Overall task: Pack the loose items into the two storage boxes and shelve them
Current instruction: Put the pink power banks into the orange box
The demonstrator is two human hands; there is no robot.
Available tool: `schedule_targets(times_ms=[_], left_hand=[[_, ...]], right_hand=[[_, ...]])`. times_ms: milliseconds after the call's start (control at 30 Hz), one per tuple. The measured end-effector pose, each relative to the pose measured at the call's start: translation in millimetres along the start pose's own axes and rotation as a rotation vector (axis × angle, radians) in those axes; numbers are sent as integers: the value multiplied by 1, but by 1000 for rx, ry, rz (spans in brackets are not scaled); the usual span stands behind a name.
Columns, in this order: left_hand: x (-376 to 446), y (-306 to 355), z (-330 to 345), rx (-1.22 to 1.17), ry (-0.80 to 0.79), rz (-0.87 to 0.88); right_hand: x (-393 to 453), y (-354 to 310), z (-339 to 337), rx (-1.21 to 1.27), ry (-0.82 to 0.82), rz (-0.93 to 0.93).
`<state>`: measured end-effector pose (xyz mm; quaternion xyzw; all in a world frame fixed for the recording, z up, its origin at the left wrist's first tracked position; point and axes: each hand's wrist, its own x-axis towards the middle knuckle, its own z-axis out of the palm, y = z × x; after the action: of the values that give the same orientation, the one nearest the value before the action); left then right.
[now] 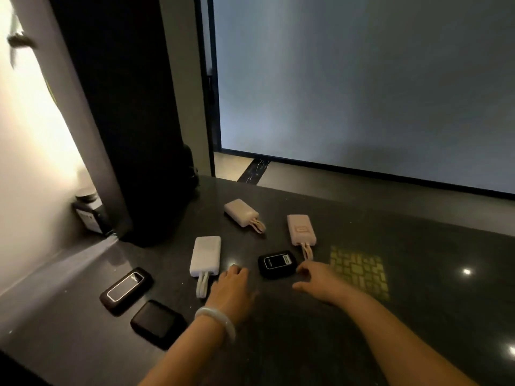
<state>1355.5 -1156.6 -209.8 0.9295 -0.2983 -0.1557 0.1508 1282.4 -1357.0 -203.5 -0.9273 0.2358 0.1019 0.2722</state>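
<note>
Lying loose on the dark counter [362,330]: six power banks [205,256], none packed; boxes not in view. Left hand [232,288] and right hand [320,280] are hovering beside the black power bank [276,263], fingers relaxed, holding nothing.

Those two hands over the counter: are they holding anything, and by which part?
Nothing is held. The left hand hovers beside the white power bank; the right hand reaches toward the small black power bank, its fingers close beside it.
</note>
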Motion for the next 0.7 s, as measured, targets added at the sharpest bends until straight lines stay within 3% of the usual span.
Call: schedule_targets(times_ms=[133,267,400,700], left_hand=[[30,-22,-7,-23,124,-73],[58,-31,-10,-41,186,-154],[95,-18,-6,-46,143,-134],[166,-1,2,-25,122,-120]], right_hand=[[41,-4,8,44,6,-12],[80,-5,2,109,146,27],[114,8,-11,-2,330,112],[181,17,-4,1,347,244]])
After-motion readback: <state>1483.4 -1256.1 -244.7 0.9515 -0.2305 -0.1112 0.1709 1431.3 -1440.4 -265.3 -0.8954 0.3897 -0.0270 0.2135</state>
